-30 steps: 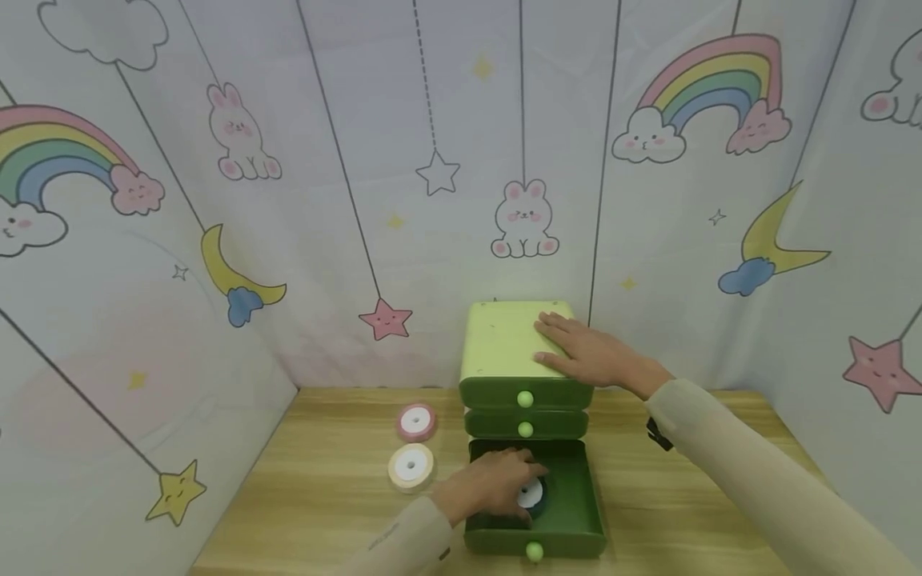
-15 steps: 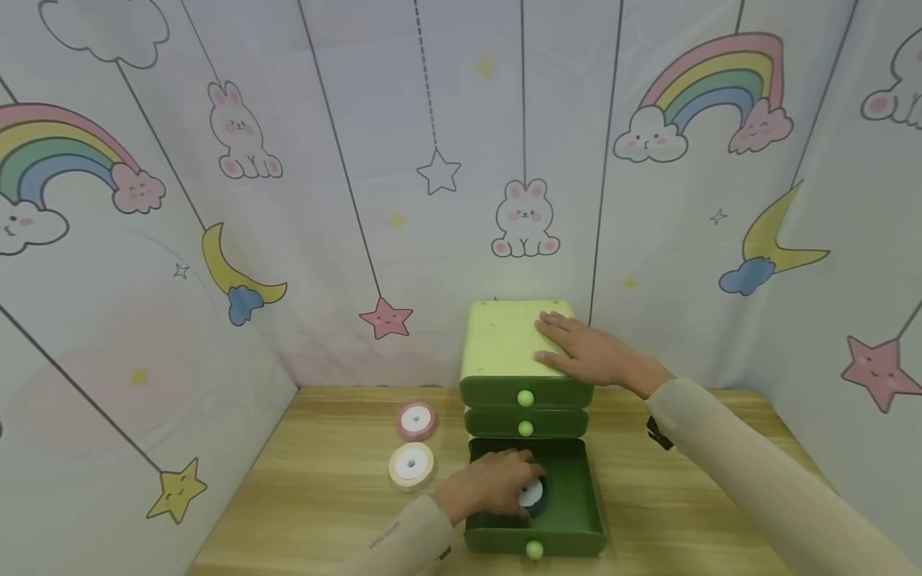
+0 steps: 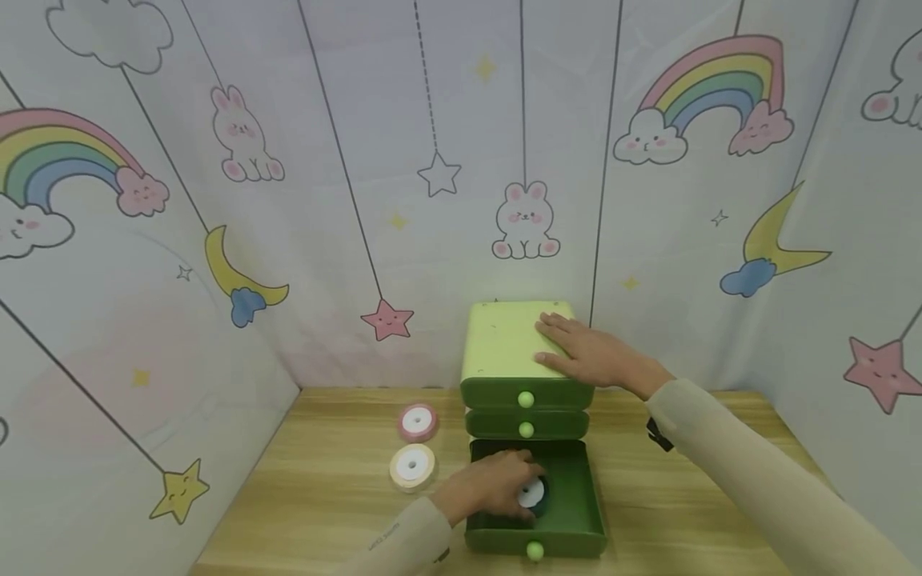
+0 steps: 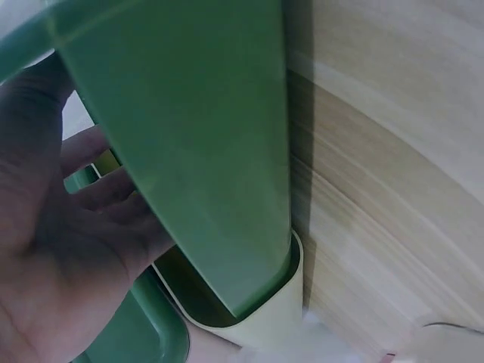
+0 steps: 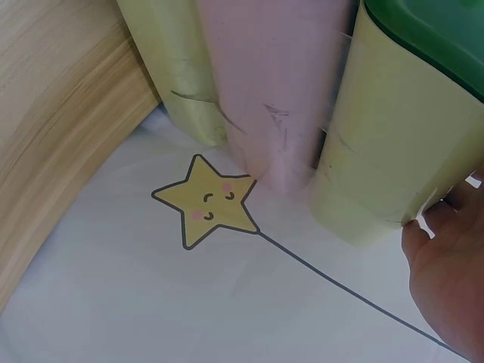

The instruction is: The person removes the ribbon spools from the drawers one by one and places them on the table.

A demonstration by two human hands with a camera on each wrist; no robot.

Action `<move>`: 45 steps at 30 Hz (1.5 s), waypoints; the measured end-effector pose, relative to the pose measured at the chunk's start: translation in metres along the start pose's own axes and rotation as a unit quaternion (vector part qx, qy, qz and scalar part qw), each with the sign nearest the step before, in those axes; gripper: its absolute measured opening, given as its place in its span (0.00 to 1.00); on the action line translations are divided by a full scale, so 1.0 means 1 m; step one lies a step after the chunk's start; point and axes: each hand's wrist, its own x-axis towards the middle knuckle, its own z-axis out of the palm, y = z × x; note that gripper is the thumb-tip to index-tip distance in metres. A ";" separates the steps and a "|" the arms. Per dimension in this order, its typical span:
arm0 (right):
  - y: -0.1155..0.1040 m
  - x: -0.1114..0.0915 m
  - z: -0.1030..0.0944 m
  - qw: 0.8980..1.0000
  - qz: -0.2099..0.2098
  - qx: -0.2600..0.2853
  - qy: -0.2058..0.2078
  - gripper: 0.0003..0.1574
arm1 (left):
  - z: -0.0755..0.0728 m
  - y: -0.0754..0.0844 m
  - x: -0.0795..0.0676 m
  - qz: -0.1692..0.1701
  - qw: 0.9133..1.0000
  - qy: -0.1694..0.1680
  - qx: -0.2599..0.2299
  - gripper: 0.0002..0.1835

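In the head view my left hand (image 3: 497, 484) reaches into the pulled-out bottom drawer (image 3: 587, 488) of a small green drawer cabinet (image 3: 504, 340). Its fingers and thumb curl round a dark ribbon spool (image 3: 531, 492) with a white centre, which lies on the drawer floor. From the left wrist, that hand (image 4: 68, 219) bends over the wall of the drawer (image 4: 189, 151), and the spool is hidden there. My right hand (image 3: 594, 352) rests on the cabinet's pale green top with its fingers extended. The right wrist view catches only part of this hand (image 5: 454, 265) beside the cabinet.
Left of the cabinet, a pink ribbon spool (image 3: 418, 422) and a cream ribbon spool (image 3: 413, 466) lie on the wooden table (image 3: 310, 496). Two upper drawers with round knobs are closed. A printed cloth (image 3: 324, 200) hangs behind and along both sides.
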 end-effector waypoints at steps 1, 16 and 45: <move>0.000 0.000 0.000 1.000 0.000 -0.001 0.000 0.53 | 0.001 0.000 0.000 0.002 1.000 0.002 -0.005 0.36; -0.002 -0.004 -0.001 1.000 0.001 0.000 0.003 0.52 | -0.022 0.006 -0.012 -0.039 0.998 0.027 -0.041 0.37; -0.002 -0.001 -0.001 1.000 -0.002 0.010 0.002 0.53 | -0.064 -0.056 -0.094 -0.070 0.982 0.073 -0.160 0.36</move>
